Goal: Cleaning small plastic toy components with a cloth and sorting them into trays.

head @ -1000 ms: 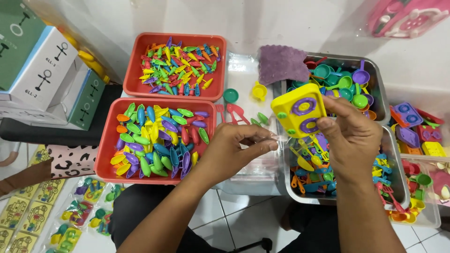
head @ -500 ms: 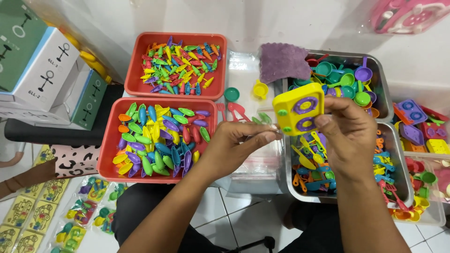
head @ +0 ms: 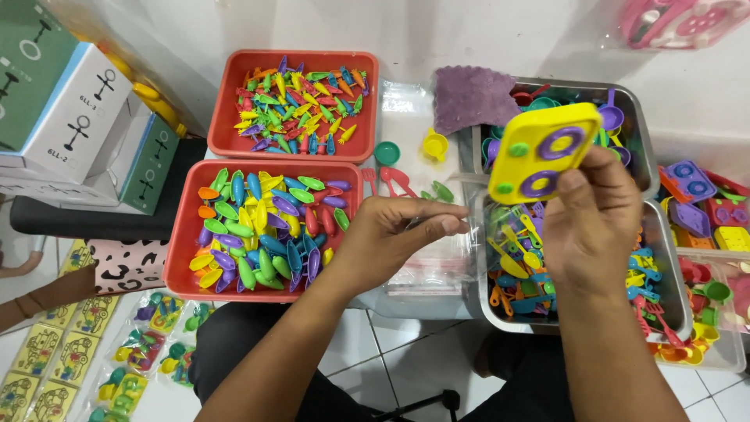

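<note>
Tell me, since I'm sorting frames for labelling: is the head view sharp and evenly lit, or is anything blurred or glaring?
Head view: even, soft light with faint shadows; the red trays and their small pieces look crisp; the yellow toy stove in the right hand is slightly soft; the clear bag at the left hand shows mild sheen.

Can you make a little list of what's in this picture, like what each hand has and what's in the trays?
right hand: holds yellow toy stove with purple rings
left hand: pinches clear plastic bag
near red tray: colourful leaf-shaped pieces
far red tray: small colourful carrot-shaped pieces
metal trays: toy pans, spoons, utensils
purple cloth: on far metal tray's corner
</note>
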